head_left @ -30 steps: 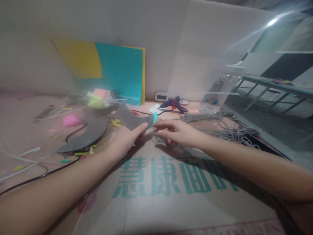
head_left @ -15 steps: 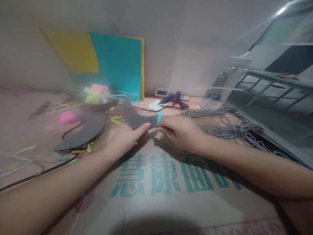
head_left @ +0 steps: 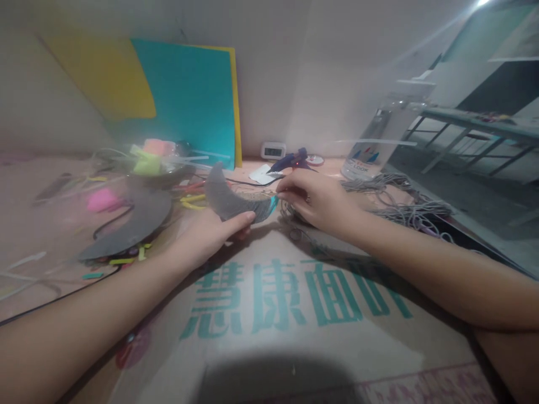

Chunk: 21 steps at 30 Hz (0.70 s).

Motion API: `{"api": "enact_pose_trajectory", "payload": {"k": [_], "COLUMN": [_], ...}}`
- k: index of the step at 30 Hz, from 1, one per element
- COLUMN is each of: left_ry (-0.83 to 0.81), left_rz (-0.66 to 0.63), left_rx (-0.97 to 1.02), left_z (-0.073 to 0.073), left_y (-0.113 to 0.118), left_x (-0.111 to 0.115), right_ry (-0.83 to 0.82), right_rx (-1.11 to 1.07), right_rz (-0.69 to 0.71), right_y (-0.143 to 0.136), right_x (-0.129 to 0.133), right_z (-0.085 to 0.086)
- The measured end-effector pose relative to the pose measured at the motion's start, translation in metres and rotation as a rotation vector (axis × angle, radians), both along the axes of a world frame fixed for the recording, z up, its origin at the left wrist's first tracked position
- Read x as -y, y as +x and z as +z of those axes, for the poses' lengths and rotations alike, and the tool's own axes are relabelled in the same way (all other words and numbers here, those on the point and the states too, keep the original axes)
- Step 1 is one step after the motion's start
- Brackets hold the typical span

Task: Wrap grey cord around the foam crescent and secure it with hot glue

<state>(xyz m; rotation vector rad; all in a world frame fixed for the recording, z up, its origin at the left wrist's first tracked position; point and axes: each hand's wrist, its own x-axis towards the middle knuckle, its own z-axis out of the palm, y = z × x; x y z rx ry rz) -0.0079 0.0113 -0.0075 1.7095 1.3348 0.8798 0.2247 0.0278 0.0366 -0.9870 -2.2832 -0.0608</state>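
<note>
Two hands meet at one grey crescent-shaped piece just above the centre of the frame, raised over the worktop. We see a teal tip at its right end. Our left hand is closed on the piece from below, thumb pressed along its lower edge. Our right hand has its fingertips pinched together at the teal tip; we cannot tell exactly what they pinch, though grey cord trails from under this hand toward the right of the frame.

A cardboard sheet with teal printed characters covers the worktop below the hands. A larger grey curved piece lies left of centre, with coloured scraps beside it. A blue glue gun and a small digital clock sit behind the hands. Teal and yellow sheets lean against the wall, upper left. A clear bottle stands upper right.
</note>
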Motion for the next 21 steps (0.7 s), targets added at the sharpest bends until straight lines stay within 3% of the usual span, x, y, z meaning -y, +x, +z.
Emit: {"api": "enact_pose_trajectory", "payload": {"k": [15,21], "left_ry": [-0.143,-0.16], "left_rz": [-0.019,-0.11], "left_rx": [-0.037,-0.113], "left_z": [0.007,0.013], "left_y": [0.0,-0.004], "left_x": [0.004,0.004], "right_ry": [-0.155,-0.375], "right_rx": [-0.08,-0.157], "right_rz": [0.029,0.042], "right_y": [-0.001,-0.004], "right_x": [-0.003,-0.001], "right_z": [0.003,0.005]}}
